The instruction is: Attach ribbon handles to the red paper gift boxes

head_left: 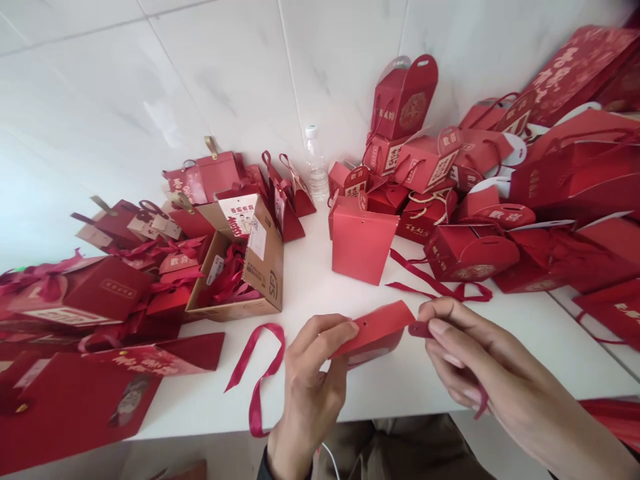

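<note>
My left hand (307,380) pinches a small flat red paper box (375,330) by its near end, above the front of the white table (320,280). My right hand (480,363) is closed on the end of a dark red ribbon (419,329), holding it against the box's right edge; the ribbon trails down past my fingers. Both hands hover just over the table's front edge. Another loose red ribbon (257,370) lies curled on the table left of my left hand.
An upright red box (361,241) stands behind my hands, with a ribbon (440,285) beside it. A brown carton (250,267) with ribbons sits to the left. Piles of red gift boxes and bags fill both sides; a water bottle (317,163) stands against the wall.
</note>
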The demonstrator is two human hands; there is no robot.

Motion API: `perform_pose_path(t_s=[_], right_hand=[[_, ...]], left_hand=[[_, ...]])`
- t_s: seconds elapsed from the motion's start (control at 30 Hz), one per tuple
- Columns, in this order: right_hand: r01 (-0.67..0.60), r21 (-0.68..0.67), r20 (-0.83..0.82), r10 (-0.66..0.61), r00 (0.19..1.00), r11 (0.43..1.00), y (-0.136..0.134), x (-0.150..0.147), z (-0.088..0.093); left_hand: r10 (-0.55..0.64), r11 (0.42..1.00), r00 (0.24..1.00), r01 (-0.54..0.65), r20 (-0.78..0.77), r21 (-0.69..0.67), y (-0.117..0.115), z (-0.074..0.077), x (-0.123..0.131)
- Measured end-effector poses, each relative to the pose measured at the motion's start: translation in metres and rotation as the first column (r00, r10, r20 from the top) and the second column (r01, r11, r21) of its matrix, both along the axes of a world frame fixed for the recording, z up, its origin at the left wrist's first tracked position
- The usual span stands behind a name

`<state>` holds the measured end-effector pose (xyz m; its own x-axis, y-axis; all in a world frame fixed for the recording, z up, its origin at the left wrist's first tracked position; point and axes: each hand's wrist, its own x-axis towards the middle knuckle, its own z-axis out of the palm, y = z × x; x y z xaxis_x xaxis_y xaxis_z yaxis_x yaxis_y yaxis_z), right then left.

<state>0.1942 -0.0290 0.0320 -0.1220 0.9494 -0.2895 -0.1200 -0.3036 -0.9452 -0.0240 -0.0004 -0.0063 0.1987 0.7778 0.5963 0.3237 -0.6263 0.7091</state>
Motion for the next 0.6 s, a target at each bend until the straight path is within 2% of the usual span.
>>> perform_pose_path(t_s=[0.13,0.33,0.47,0.6], right_hand=[[0.066,-0.010,0.034,-0.066,0.997,0.998,0.003,0.001,0.003],[0.079,0.013,0.315,-0.079,0.946,0.997,0.006,-0.013,0.032],[-0.035,0.237,0.463,-0.081,0.883,0.971,0.018,-0.018,0.037],[-0.227,0.434,0.603,-0.094,0.792,0.872,0.035,-0.016,0.033]], left_hand=[[-0.014,1.000,1.000,0.014,0.009,-0.018,-0.001,-0.003,0.000],[-0.022,1.000,1.000,0.022,-0.004,-0.007,0.000,-0.006,-0.001],[-0.017,0.999,1.000,0.017,0.011,-0.036,-0.004,-0.002,0.000],[-0.002,0.996,1.000,0.004,0.023,-0.092,-0.007,0.001,0.002]])
